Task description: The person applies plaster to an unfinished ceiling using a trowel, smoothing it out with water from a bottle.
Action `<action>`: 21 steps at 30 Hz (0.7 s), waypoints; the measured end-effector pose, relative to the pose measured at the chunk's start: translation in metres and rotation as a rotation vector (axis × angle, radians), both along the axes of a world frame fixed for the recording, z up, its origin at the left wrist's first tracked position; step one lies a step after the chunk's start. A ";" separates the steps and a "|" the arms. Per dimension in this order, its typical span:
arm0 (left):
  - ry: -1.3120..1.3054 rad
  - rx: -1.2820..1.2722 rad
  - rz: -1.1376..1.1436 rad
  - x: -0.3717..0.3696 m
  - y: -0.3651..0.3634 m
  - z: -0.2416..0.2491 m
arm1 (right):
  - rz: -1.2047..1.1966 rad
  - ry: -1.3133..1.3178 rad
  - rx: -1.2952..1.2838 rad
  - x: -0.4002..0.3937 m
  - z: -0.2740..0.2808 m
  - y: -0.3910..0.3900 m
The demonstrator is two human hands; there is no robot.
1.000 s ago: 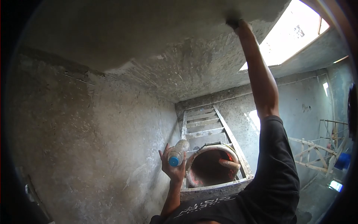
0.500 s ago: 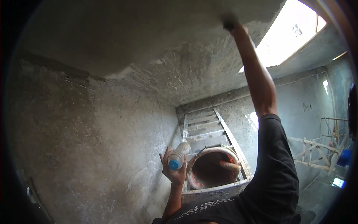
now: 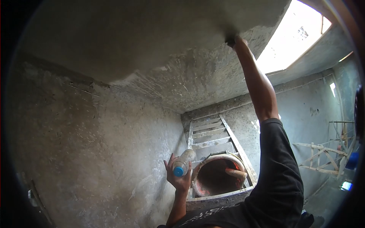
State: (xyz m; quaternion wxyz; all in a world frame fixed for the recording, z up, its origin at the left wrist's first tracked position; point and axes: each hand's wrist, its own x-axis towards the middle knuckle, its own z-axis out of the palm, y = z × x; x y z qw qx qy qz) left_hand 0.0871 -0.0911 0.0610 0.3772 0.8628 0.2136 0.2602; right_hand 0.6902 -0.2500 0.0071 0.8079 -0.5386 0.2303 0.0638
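Observation:
My left hand [image 3: 179, 178] is wrapped round a clear plastic bottle [image 3: 186, 157] with a blue cap, tilted so the cap points toward me. High up, my right hand [image 3: 238, 41] is closed at the ceiling [image 3: 178, 45], on a dark thing [image 3: 229, 41] whose kind is too dim and blurred to tell. Smooth wet-looking plaster covers the ceiling on the left of that hand; rough, streaked surface shows below it. Just right of the bottle, a stained bucket [image 3: 196, 178] rests at the ladder, with a tool's wooden handle [image 3: 236, 173] sticking out of it.
A whitish, spattered ladder [image 3: 211, 143] leans up in front of me behind the bucket. A bare plastered wall [image 3: 114, 152] stands close on the left. Bright light enters through an opening [image 3: 291, 41] at upper right. Wooden framing [image 3: 323, 157] stands farther right.
My right hand has come down along the ceiling, toward the rough area. My left hand keeps hold of the bottle, nearly still; the view has shifted slightly.

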 end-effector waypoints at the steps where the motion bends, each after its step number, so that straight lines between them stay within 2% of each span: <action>1: 0.011 0.001 0.005 -0.001 0.000 0.001 | -0.007 -0.012 0.036 0.002 0.012 0.004; 6: 0.033 0.004 0.013 -0.002 0.001 -0.002 | 0.029 -0.161 -0.003 0.011 0.059 0.006; 11: 0.025 0.031 -0.005 -0.002 0.001 -0.001 | 0.017 -0.336 0.163 -0.008 0.112 -0.033; 13: 0.022 0.006 0.000 -0.002 0.000 0.001 | -0.028 -0.314 0.154 -0.018 0.104 -0.047; 18: 0.011 0.002 0.004 -0.003 -0.001 0.001 | -0.063 -0.073 -0.004 -0.014 0.032 -0.050; 21: -0.003 -0.020 0.000 -0.002 0.000 0.001 | -0.023 -0.095 -0.038 0.004 0.037 -0.031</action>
